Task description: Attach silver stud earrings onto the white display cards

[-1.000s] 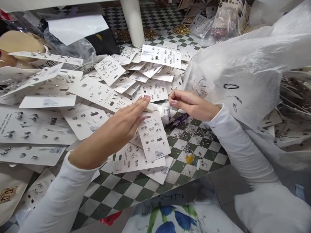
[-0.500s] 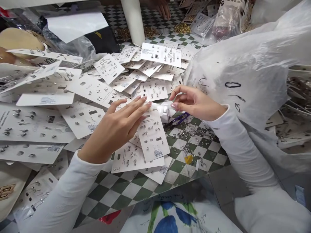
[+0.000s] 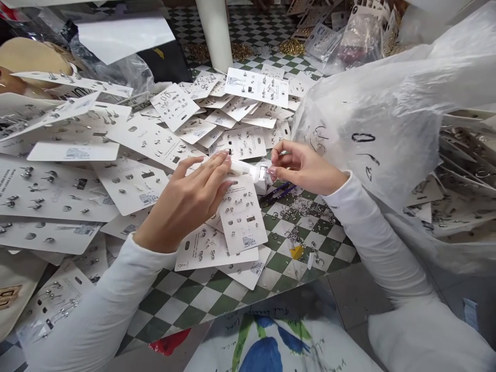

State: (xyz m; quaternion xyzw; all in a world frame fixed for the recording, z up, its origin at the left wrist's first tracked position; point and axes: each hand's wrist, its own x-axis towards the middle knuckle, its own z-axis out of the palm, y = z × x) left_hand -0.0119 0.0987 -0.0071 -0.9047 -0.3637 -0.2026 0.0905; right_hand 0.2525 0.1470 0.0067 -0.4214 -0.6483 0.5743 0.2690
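My left hand (image 3: 186,199) lies open, fingertips just beside the white tube (image 3: 251,172) on the earring cards (image 3: 242,222). My right hand (image 3: 306,166) pinches at the tube's far end, but my fingers hide whether they grip anything.

A bulging plastic bag (image 3: 372,119) is pressing in from the right and blocking any reach that way, while overlapping earring cards (image 3: 155,139) are crowding the left. Checkered surface (image 3: 201,305) is showing below the cards, leaving a way in beneath the right hand (image 3: 306,166), though scattered metal rings (image 3: 306,212) are lying there and a white post (image 3: 215,31) is standing beyond the pile.
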